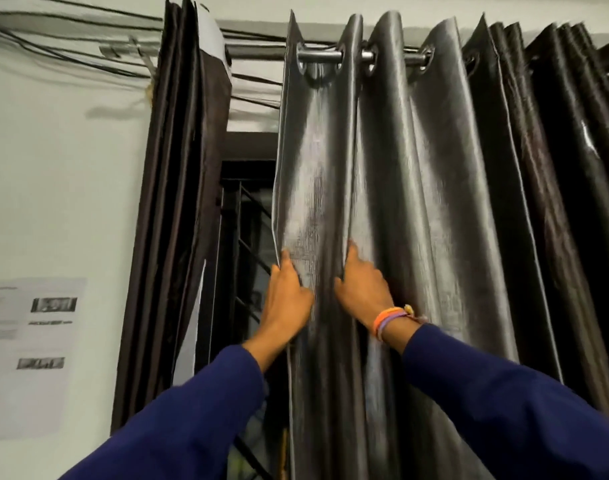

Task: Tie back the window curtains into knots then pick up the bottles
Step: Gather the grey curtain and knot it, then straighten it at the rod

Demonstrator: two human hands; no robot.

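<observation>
- Blue sleeves (199, 410) reach up from the bottom of the view, both arms going to the grey curtain (382, 202) that hangs straight down from the rod (320, 56).
- Left hand (287, 296) is at the curtain's free left edge, fingers curled round that edge and gripping the cloth, thumb side towards us.
- Right hand (363, 285) sits just right of it on the next fold, fingers hooked into the pleat; it looks like a grip on the fabric, though the fingertips are buried in the fold.
- Long axis of the curtain runs vertically, rod to floor, and both hands hold it about halfway down what we can see, side by side, left hand nearer the open gap.
- No knot yet in this panel, so my read is the gathering step: pleats to the right of the right hand have to be bunched towards the hands before any tying.
- Left of the curtain edge, the dark window grille (244, 220) shows in the gap.
- Further left, a brown curtain (178, 202) hangs bunched against the wall.
- Bottles: none in view.
</observation>
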